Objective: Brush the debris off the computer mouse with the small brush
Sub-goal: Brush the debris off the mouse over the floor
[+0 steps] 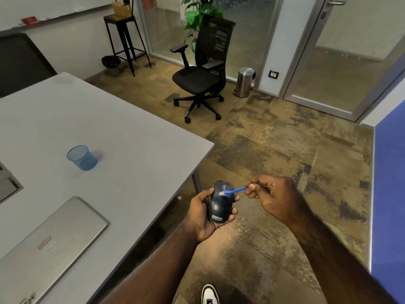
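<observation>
A dark computer mouse (pixel 219 206) with a small label at its near end lies in my left hand (pixel 202 218), held over the floor just off the table's corner. My fingers wrap round both its sides. My right hand (pixel 271 197) pinches the blue handle of a small brush (pixel 234 191). The brush's pale bristles rest on the mouse's top, close to the scroll wheel. No debris is clear enough to make out on the mouse.
A grey table (pixel 114 137) lies to the left with a blue mesh cup (pixel 81 157) and a closed silver laptop (pixel 52 240). A black office chair (pixel 202 69), a steel bin (pixel 244 82) and a black stool (pixel 125 40) stand further off. My shoe (pixel 210 294) is below.
</observation>
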